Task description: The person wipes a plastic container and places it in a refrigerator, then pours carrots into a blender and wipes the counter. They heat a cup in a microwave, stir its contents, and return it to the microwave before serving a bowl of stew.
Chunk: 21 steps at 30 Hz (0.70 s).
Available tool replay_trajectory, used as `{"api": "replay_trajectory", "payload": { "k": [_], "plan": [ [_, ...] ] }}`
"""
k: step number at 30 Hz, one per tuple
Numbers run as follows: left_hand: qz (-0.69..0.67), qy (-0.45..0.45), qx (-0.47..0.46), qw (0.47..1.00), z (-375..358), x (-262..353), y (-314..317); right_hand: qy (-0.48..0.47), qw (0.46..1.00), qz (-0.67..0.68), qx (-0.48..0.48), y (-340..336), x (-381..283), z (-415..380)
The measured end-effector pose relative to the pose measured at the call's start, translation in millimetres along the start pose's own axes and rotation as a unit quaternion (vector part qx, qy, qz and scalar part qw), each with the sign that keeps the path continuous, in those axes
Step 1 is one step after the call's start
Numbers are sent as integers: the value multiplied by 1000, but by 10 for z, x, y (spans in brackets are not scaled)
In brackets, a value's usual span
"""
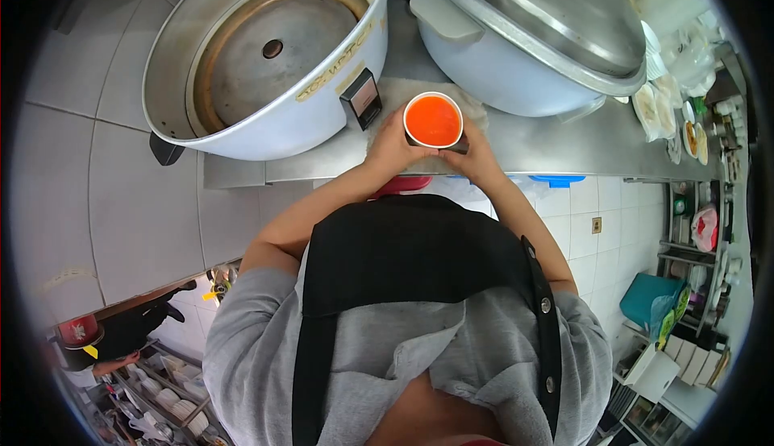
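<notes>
A white-rimmed cup (pixel 434 95) is filled nearly to the brim with bright orange-red liquid (pixel 434 121). It is held upright between my two hands, above the edge of the steel counter (pixel 556 152). My left hand (pixel 391 146) wraps the cup's left side, and my right hand (pixel 477 154) closes on its right side. Both thumbs come near each other at the front. By my right thumb shows a small dark object (pixel 459 147), which I cannot make out. A beige cloth (pixel 472 103) lies on the counter behind the cup.
To the left stands a large lidless rice cooker (pixel 274 144) with a bare heating plate inside. A second large cooker (pixel 500 83), covered by a metal lid (pixel 556 15), stands at the right. Plates (pixel 657 112) lie farther right. Another person (pixel 121 325) is at lower left near shelves.
</notes>
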<state>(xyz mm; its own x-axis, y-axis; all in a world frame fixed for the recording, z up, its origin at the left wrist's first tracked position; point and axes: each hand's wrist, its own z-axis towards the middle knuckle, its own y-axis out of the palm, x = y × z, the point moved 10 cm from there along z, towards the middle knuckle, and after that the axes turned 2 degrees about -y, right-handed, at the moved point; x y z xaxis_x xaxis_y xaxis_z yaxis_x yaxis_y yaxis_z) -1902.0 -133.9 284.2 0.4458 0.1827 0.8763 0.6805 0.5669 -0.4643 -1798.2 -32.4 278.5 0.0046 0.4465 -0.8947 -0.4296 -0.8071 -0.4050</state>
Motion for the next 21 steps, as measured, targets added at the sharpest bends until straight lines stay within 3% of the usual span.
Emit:
{"api": "replay_trajectory", "payload": {
  "k": [3,9,12,15,18,21],
  "plan": [
    [-10,4,12,1000,-2,18,-29,56,993,96,27,-25,75,-4],
    [-60,10,-2,998,45,-27,2,50,997,63,22,-38,30,-11],
    [-9,27,2,1000,31,20,-22,44,997,58,26,-41,-67,-13],
    [22,35,-6,999,28,35,-15,-20,994,-68,81,-209,-430,-26],
    [3,0,-21,1000,3,-109,27,-115,962,-248,21,-179,-1055,5],
    [-25,58,-6,998,-35,-61,5,-163,919,-358,-11,-7,-1252,54]
  ]
}}
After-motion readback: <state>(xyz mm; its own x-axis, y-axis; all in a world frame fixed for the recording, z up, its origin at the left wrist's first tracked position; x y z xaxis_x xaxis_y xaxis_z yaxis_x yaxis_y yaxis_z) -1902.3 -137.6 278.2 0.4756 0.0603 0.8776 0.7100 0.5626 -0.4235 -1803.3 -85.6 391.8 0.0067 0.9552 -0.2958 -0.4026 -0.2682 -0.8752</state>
